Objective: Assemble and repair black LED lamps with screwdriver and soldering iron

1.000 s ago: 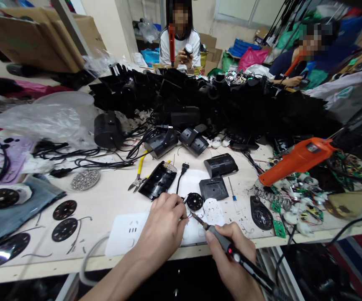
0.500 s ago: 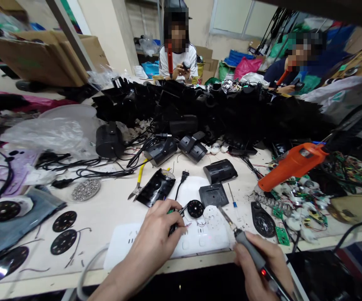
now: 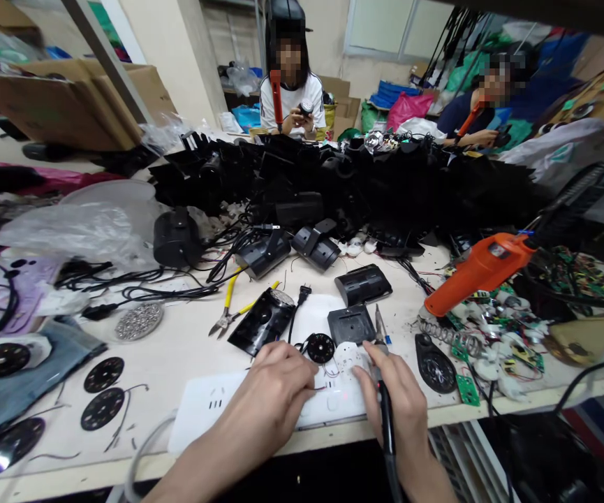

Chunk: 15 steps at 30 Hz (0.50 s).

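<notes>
My left hand (image 3: 275, 384) is closed over the white power strip (image 3: 202, 398), its fingertips bunched and hiding what they hold. Thin wires run out by those fingertips. In my right hand (image 3: 401, 391) is a soldering iron (image 3: 384, 405), its tip pointing away from me. The thumb and index finger of that hand reach to a white round piece (image 3: 350, 358). Between the hands lies a small black disc (image 3: 320, 348) with a ring of dots. Behind are an open black housing (image 3: 264, 321) and a flat black cover (image 3: 351, 325).
Yellow-handled cutters (image 3: 224, 321) lie left of the housing. An orange electric screwdriver (image 3: 480, 272) hangs at right above circuit boards (image 3: 468, 391). Black discs (image 3: 102, 409) and a dish of screws (image 3: 138, 321) are at left. Black casings (image 3: 343, 175) pile up behind; two people sit beyond.
My right hand has moved left and turned the soldering iron more upright, its fingers now at the white round piece. My left hand has closed in, and the green bit between its fingers no longer shows.
</notes>
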Each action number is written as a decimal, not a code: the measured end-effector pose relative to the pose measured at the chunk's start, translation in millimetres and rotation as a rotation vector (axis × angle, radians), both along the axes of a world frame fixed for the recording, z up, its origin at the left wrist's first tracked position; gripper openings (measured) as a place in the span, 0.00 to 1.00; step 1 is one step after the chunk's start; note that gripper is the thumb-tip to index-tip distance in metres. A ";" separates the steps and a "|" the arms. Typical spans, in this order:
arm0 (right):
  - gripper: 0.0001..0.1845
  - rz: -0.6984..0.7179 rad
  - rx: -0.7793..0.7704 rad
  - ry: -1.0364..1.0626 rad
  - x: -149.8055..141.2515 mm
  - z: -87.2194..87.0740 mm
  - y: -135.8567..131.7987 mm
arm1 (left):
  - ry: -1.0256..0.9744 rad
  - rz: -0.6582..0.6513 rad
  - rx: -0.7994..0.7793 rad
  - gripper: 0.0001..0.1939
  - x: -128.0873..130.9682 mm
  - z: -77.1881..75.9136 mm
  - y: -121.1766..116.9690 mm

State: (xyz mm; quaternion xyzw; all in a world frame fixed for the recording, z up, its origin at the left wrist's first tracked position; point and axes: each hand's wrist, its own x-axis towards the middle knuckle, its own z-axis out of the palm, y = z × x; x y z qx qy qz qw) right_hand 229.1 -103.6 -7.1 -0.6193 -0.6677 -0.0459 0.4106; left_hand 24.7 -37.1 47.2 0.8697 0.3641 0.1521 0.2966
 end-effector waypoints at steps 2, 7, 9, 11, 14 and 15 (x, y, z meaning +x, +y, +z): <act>0.17 0.024 -0.030 -0.018 -0.4 -3.2 1.0 | -0.003 0.031 -0.008 0.07 0.9 -2.5 0.0; 0.17 0.044 -0.046 0.027 -4.1 -7.2 0.6 | 0.003 0.061 0.011 0.08 1.4 -2.7 -2.0; 0.16 0.047 -0.029 0.048 -5.6 -5.3 -0.3 | 0.012 0.081 0.064 0.09 0.4 -2.2 -2.4; 0.16 0.048 -0.007 0.079 -7.1 -2.6 -0.7 | 0.030 0.107 0.132 0.10 -0.8 -2.6 -1.8; 0.18 0.083 0.024 0.098 -10.1 0.9 0.5 | 0.068 0.119 0.204 0.10 -2.1 -4.6 0.0; 0.19 0.098 0.033 0.090 -11.4 1.6 1.4 | 0.077 0.113 0.214 0.10 -2.2 -5.3 0.6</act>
